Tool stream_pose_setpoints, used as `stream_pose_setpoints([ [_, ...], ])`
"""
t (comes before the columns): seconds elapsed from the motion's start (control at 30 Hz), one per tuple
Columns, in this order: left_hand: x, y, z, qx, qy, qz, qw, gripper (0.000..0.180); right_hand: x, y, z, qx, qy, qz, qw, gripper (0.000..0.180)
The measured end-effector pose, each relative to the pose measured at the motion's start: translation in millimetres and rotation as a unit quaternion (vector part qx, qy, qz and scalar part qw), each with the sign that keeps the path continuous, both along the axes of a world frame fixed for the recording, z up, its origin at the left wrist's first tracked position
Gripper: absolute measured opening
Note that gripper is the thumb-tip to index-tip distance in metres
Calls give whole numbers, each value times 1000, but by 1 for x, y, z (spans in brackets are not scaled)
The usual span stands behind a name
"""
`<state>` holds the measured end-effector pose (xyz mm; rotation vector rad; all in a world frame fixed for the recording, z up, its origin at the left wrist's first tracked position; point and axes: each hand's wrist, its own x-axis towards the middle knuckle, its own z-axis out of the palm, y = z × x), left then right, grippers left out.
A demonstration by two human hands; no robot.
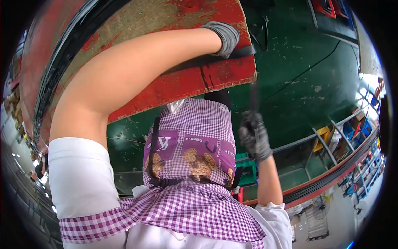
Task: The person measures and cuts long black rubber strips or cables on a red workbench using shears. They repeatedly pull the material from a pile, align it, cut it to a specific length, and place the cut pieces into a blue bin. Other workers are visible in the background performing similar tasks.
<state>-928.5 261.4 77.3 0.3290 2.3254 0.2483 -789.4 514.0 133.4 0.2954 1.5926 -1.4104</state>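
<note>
My left hand, in a grey glove, is closed at the right corner of a worn red table. It holds a flat black strip against the top, and the strip's end sticks out slightly past the edge. Most of that hand's fingers are turned away from view. Lower and to the right, off the table's corner, my gloved right hand is wrapped round a dark, narrow tool. The tool points up toward the table's corner; blur hides its exact kind.
A bundle of long black strips runs along the table's left side. Green floor spreads to the right, with a thin dark cord on it. Shelving with coloured bins and a red-edged bench carrying black strips stand at lower right.
</note>
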Motion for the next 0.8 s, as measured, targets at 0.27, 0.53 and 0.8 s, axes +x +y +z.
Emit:
stream_pose_setpoints([
  [0.27,-15,5,5,82,-43,-60,994,29,31,-39,-48,121,195,198,953,57],
  [0.53,-13,7,-2,110,-43,-40,992,34,13,-71,-53,142,141,219,955,58],
  [0.8,-12,7,-15,113,-42,-39,992,36,21,-70,-74,119,152,186,963,38],
])
